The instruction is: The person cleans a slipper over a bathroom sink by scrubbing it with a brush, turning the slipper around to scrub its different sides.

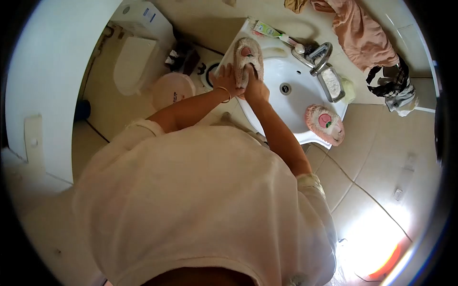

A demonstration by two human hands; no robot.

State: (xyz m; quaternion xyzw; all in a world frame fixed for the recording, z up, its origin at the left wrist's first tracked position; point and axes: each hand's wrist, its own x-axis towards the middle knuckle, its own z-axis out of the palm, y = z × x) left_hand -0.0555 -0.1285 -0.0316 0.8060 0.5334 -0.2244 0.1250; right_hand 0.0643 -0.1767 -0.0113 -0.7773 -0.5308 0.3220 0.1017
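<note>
A fluffy pale slipper (248,48) with a pink patch lies on the left side of the white sink (274,71). My left hand (227,82) rests at the slipper's lower left edge, with its fingers spread. My right hand (255,86) is at the slipper's lower right, its fingers curled round the opening and partly hidden in it. The matching slipper (325,125), pink-edged with a round pink patch, lies on the right front corner of the sink.
A chrome faucet (322,58) and a metal dish (331,82) holding something white stand behind the basin. A green tube (267,29) lies at the back. Pink cloth (359,35) hangs at upper right. A toilet (136,64) and pink basin (173,90) are left.
</note>
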